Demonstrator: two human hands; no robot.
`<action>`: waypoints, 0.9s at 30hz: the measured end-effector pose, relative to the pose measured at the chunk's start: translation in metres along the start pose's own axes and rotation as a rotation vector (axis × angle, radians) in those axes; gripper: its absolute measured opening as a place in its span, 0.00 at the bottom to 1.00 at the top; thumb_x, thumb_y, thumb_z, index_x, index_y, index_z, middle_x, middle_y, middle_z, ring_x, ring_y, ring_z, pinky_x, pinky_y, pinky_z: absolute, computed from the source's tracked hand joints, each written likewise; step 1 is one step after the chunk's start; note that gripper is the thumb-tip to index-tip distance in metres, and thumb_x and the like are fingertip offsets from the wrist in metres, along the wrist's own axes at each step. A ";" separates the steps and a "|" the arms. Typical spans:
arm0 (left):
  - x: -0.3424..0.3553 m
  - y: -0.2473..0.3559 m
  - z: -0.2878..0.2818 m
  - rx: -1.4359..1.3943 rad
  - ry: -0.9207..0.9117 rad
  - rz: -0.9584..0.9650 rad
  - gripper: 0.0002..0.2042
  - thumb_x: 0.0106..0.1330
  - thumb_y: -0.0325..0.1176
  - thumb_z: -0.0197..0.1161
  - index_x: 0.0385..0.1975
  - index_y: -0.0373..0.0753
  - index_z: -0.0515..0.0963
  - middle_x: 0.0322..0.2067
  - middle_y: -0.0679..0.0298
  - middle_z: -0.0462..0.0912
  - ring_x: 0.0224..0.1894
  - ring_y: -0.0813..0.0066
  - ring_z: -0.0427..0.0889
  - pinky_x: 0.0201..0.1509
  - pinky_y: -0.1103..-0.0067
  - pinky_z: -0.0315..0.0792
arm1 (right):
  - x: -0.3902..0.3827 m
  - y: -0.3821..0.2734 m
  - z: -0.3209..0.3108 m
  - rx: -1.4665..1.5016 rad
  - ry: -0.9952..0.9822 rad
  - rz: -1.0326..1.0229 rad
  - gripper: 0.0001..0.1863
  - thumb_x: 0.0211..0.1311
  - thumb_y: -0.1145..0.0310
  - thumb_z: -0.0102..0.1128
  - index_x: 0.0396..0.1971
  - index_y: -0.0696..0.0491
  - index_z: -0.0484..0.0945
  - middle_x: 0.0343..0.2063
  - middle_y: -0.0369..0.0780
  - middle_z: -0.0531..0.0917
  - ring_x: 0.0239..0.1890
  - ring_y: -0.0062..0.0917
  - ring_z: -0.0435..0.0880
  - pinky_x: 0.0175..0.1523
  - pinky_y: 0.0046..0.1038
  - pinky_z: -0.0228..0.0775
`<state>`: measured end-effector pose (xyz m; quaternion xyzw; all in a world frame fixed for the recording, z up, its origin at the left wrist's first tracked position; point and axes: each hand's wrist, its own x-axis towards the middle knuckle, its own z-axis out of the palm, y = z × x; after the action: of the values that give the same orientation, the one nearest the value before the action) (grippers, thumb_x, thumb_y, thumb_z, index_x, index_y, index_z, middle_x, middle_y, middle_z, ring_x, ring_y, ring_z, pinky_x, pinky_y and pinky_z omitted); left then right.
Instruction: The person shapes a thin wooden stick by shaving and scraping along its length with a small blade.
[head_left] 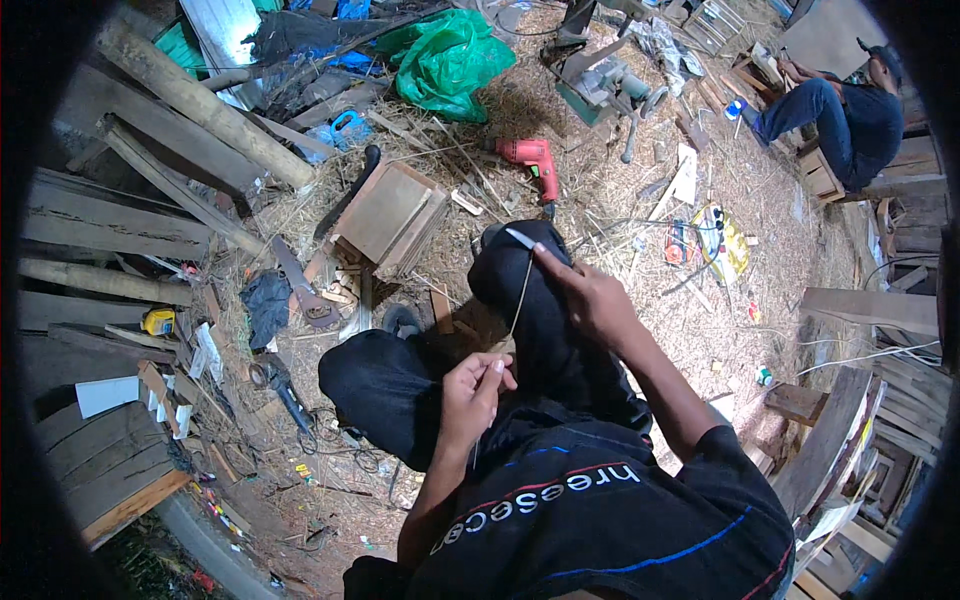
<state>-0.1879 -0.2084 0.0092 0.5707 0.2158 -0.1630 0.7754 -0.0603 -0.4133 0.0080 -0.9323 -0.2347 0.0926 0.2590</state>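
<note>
Hands well apart: left hand (470, 385) pinches the near end of a thin strip (520, 295), right hand (590, 295) grips a knife (520, 238) at its far end, beyond them a red drill (528, 158)

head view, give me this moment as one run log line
left hand: pinches thin strip low | right hand: holds small blade at strip top | seated, knees up | red drill on straw ground

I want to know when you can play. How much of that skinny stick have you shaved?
Hard to say how much is shaved. In hand: the left hand pinches the thin bamboo strip at its lower end, while the right hand sets a knife blade at its top. What is left cannot be told.
</note>
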 end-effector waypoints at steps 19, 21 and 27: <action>0.044 0.023 0.010 -0.273 -0.147 -0.153 0.10 0.70 0.33 0.54 0.42 0.32 0.74 0.25 0.66 0.76 0.09 0.93 0.59 0.08 0.93 0.52 | -0.012 0.005 0.003 -0.080 -0.106 -0.063 0.41 0.53 0.77 0.52 0.65 0.24 0.61 0.29 0.47 0.76 0.25 0.44 0.79 0.29 0.41 0.73; 0.038 0.021 0.008 -0.258 -0.132 -0.151 0.10 0.70 0.33 0.54 0.42 0.31 0.74 0.25 0.66 0.76 0.09 0.93 0.59 0.08 0.93 0.52 | -0.012 0.001 0.000 -0.047 -0.093 -0.064 0.41 0.52 0.78 0.52 0.65 0.25 0.61 0.29 0.47 0.75 0.25 0.44 0.79 0.29 0.41 0.73; 0.019 0.011 -0.004 -0.230 -0.122 -0.160 0.10 0.70 0.32 0.55 0.41 0.31 0.75 0.23 0.65 0.76 0.08 0.93 0.59 0.08 0.92 0.52 | -0.009 0.003 -0.004 0.007 -0.060 -0.021 0.44 0.50 0.79 0.52 0.67 0.25 0.58 0.29 0.48 0.75 0.27 0.45 0.79 0.31 0.42 0.73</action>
<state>-0.1671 -0.2014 0.0071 0.4480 0.2305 -0.2329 0.8318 -0.0657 -0.4214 0.0107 -0.9257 -0.2518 0.1186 0.2563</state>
